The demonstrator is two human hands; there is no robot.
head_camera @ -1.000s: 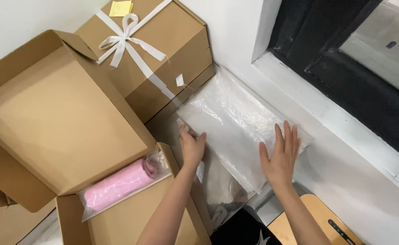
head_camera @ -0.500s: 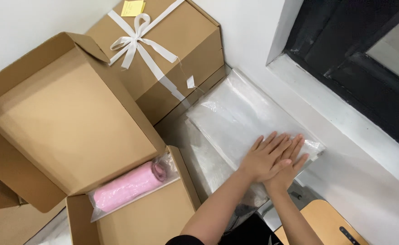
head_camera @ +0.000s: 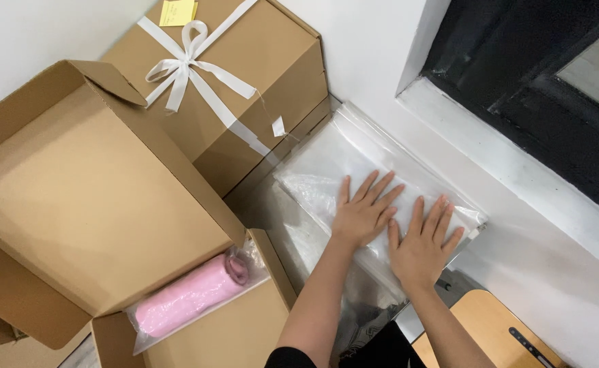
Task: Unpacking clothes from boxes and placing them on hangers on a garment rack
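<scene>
Both my hands lie flat, fingers spread, on a clear plastic zip bag (head_camera: pixel 326 160) that rests against the white wall ledge. My left hand (head_camera: pixel 364 208) presses the bag's middle. Just to its right, my right hand (head_camera: pixel 423 245) presses the bag's near right end. The two hands are side by side, almost touching. Neither hand grips anything.
A closed cardboard box (head_camera: pixel 245 88) tied with a white ribbon stands at the back. A large open cardboard box (head_camera: pixel 88 197) sits at the left. Below it a pink roll in clear wrap (head_camera: pixel 190 296) lies on another box. A wooden chair seat (head_camera: pixel 490 334) shows at bottom right.
One second ago my hands were apart at the bag's edges. They came together overlapping on the bag, and now lie flat side by side on it.
</scene>
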